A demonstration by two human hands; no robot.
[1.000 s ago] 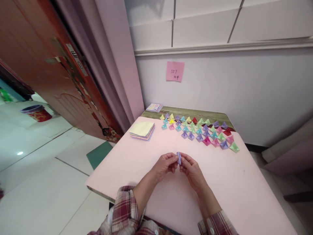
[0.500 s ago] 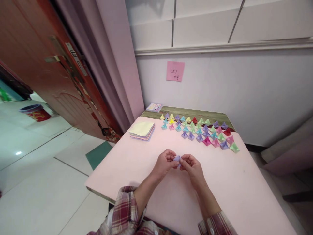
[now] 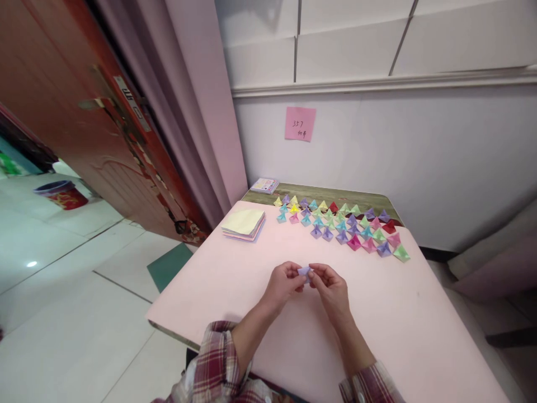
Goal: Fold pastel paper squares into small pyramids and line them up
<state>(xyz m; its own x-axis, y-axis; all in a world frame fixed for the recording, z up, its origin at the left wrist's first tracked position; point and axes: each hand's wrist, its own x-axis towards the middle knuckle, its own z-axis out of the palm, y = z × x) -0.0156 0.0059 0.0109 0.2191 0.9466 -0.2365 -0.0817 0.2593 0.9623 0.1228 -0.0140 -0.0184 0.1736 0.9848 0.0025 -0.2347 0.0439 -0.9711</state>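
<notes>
Between my two hands is a small folded piece of lavender origami paper [image 3: 305, 271], held above the pink table cover [image 3: 235, 274]. My left hand [image 3: 285, 282] pinches its left side with thumb and fingers. On the right side, my right hand [image 3: 329, 282] grips it the same way. Beyond my hands stand several rows of folded paper pieces [image 3: 354, 242] in purple, pink, green, blue, yellow and red. A stack of square paper sheets [image 3: 244, 222], pale yellow on top, lies to the left of those rows.
A printed pack [image 3: 265, 185] sits at the table's far left corner. The pink note [image 3: 300, 123] is stuck on the wall behind. To the left are a red door [image 3: 84, 112], a mauve curtain [image 3: 188, 101], a red bucket [image 3: 62, 194] and a green sheet [image 3: 170, 266] on the floor.
The lavender paper has turned slightly between my fingers, and more of its upper face shows. Both hands keep their hold at nearly the same spot.
</notes>
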